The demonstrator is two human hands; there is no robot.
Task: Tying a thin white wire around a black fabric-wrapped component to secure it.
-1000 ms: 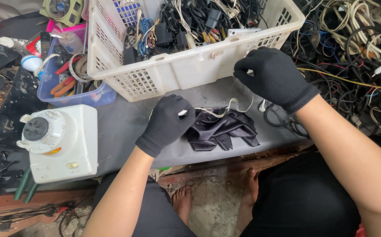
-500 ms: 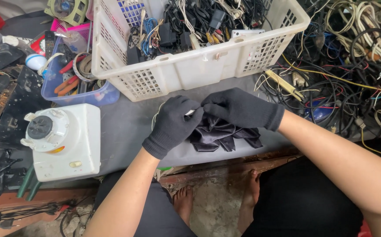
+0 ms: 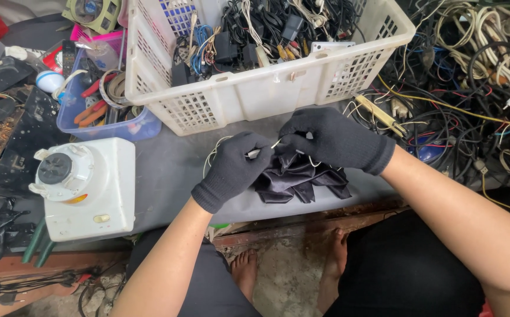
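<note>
Both my hands wear black knit gloves and meet over the grey tabletop [image 3: 167,170]. My left hand [image 3: 231,170] pinches a thin white wire [image 3: 214,151] that loops out to its left. My right hand [image 3: 331,138] grips the same wire at its other end, fingertips touching the left hand's. Under both hands lies a crumpled black cloth [image 3: 296,182]. Just behind them stands a white plastic basket [image 3: 267,88] full of tangled cables and chargers.
A white appliance base [image 3: 87,188] with a round dial sits at the left. Behind it is a blue tub [image 3: 102,126] with pliers and tape. A heap of tangled cables [image 3: 472,88] fills the right side. My bare feet [image 3: 246,270] show below the table edge.
My right hand came down from the basket rim and moved left to meet my left hand over the black cloth. The stretched wire between them has shortened.
</note>
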